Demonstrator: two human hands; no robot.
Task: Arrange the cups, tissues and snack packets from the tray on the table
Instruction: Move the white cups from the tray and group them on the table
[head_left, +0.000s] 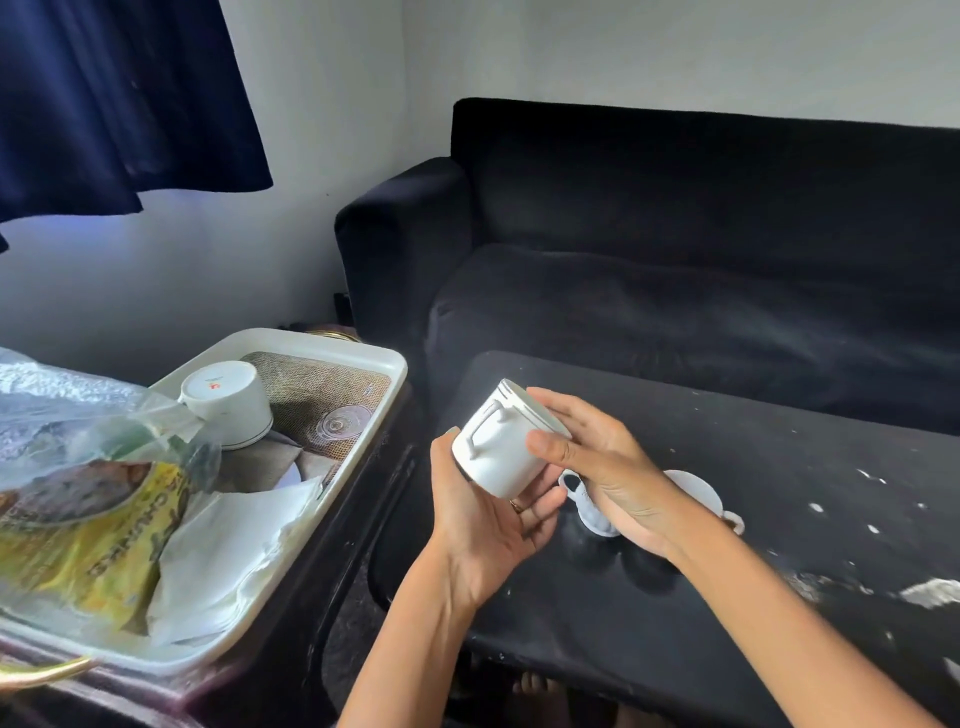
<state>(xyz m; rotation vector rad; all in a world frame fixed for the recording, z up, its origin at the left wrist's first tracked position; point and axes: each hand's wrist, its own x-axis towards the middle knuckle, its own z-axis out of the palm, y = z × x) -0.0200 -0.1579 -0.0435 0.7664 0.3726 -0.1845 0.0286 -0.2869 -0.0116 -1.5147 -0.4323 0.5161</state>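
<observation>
I hold a white cup (501, 452) tilted on its side above the black table (779, 493), its handle facing up-left. My left hand (483, 512) cradles it from below and my right hand (597, 467) grips its rim side. Two more white cups stand on the table behind my right hand, one (597, 512) partly hidden and another (696, 491) to its right. On the cream tray (384, 384) at the left lie an upturned white cup (228, 402), white tissues (228, 561) and a yellow snack packet (78, 551) in clear plastic.
A black sofa (675, 260) stands behind the table. The tray rests on a dark stand left of the table, with a narrow gap between them. White flecks mark the table's right side. A dark blue curtain (119, 104) hangs at the upper left.
</observation>
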